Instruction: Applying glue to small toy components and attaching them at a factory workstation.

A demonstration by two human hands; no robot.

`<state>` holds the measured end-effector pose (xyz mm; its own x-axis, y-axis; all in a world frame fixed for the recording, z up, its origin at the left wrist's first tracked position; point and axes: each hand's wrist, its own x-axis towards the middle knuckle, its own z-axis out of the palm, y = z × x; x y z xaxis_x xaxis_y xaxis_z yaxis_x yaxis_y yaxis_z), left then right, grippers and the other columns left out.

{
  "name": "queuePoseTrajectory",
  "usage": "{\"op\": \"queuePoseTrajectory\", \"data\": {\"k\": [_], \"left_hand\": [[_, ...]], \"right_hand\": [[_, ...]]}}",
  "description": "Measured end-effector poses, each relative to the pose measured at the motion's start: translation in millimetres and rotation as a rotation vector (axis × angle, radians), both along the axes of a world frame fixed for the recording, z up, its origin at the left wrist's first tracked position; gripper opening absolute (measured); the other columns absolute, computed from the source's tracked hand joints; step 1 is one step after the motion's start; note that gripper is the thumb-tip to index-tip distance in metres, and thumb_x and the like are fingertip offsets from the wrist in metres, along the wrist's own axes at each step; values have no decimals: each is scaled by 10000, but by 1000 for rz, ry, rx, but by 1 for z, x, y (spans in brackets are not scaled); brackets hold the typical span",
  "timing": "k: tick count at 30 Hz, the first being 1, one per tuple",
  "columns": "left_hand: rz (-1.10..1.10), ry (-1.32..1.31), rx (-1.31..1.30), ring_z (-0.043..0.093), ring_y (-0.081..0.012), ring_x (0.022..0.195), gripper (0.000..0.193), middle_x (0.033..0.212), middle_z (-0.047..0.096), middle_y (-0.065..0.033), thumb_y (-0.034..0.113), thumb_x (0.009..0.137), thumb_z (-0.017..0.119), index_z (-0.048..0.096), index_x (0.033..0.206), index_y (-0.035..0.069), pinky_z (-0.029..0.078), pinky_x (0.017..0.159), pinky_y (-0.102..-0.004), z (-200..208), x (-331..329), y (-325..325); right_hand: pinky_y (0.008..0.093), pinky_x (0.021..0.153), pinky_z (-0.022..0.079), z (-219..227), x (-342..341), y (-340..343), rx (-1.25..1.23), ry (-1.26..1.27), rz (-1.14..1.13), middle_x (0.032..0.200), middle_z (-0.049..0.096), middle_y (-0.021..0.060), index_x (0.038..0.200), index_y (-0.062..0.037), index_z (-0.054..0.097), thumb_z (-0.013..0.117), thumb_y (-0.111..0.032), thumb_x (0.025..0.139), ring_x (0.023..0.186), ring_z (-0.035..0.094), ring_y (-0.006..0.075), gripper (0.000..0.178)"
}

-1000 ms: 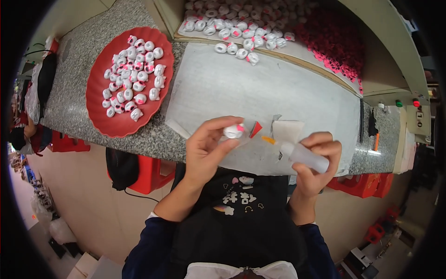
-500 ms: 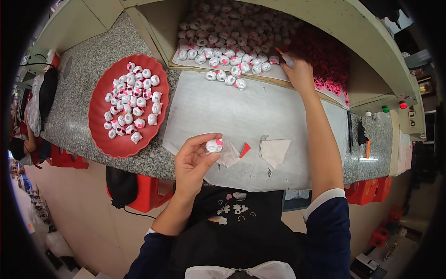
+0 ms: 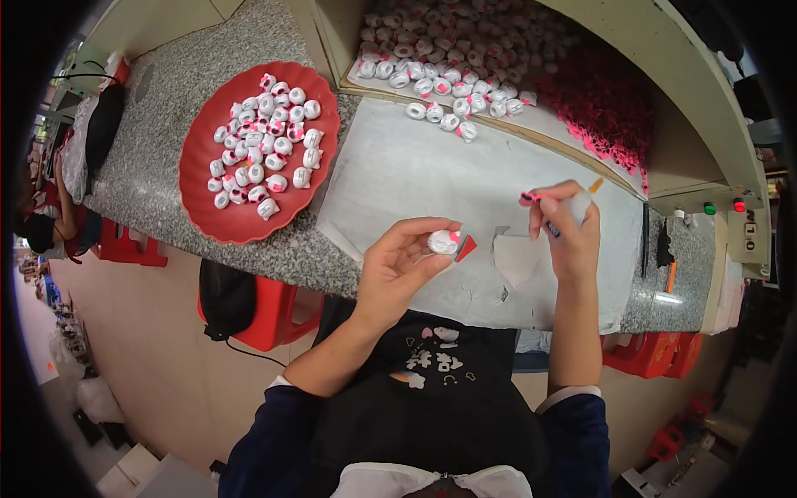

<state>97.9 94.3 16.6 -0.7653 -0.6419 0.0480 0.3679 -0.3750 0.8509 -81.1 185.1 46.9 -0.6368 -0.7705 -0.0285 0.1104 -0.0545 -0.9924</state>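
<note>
Between the thumb and fingers of my left hand (image 3: 397, 270) is a small white cat-shaped head (image 3: 443, 242) with a pink bow. To the right, my right hand (image 3: 574, 241) is raised over the white sheet (image 3: 390, 166). Its fingertips pinch a small pink piece (image 3: 528, 198), whose exact shape is too small to tell. The same hand also carries a small whitish squeeze bottle (image 3: 579, 204) with an orange tip pointing up and away. A red triangular scrap (image 3: 466, 248) lies just beyond my left fingers, and a pale paper scrap (image 3: 519, 259) lies between the hands.
A red scalloped dish (image 3: 193, 195) with many white heads stands on the granite counter (image 3: 178, 62) at left. Under the shelf at the back are a heap of white heads (image 3: 448, 41) and a pile of pink pieces (image 3: 602, 108). Several heads (image 3: 449, 122) sit on the sheet's far edge.
My right hand has come back from the shelf toward me, now with a pink piece at its fingertips and the bottle still in it. My left hand still holds the white head.
</note>
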Motion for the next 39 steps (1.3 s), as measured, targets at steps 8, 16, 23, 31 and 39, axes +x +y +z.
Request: {"op": "queuePoseTrajectory", "data": {"k": [8, 16, 23, 31, 39], "left_hand": [[-83, 57, 78, 468, -210, 994, 300, 1026, 498, -160, -24, 724, 525, 436, 1011, -18, 363, 844, -315, 2, 2, 12], [1, -34, -159, 494, -210, 953, 319, 1030, 496, -159, -51, 714, 527, 441, 1020, -22, 387, 819, -310, -5, 3, 11], [32, -171, -645, 507, -219, 937, 299, 1013, 527, -133, -83, 641, 564, 522, 929, -14, 397, 800, -303, 1, 4, 6], [-56, -91, -555, 509, -223, 926, 249, 998, 522, -157, -65, 672, 562, 525, 913, -13, 399, 795, -304, 0, 4, 5], [-140, 55, 22, 513, -193, 897, 230, 989, 512, -176, -34, 721, 530, 481, 945, -18, 407, 782, -290, -1, 6, 10]], "right_hand": [[236, 465, 406, -25, 67, 11, -66, -197, -53, 679, 547, 122, 741, 20, 497, 515, 48, 704, 528, 496, 135, 50], [212, 471, 396, -15, 71, 21, -92, -206, -99, 666, 548, 90, 729, 29, 537, 563, 43, 689, 540, 486, 103, 50], [190, 515, 379, -3, 70, 20, 77, 42, 138, 689, 549, 60, 704, 17, 540, 592, 27, 667, 581, 483, 83, 65], [195, 548, 381, -4, 65, 25, 156, 122, 140, 675, 551, 34, 709, -4, 544, 602, 24, 664, 613, 484, 72, 79], [176, 521, 361, -7, 77, 22, -24, 24, 127, 687, 513, 38, 906, 5, 502, 649, 40, 593, 582, 462, 71, 347]]}}
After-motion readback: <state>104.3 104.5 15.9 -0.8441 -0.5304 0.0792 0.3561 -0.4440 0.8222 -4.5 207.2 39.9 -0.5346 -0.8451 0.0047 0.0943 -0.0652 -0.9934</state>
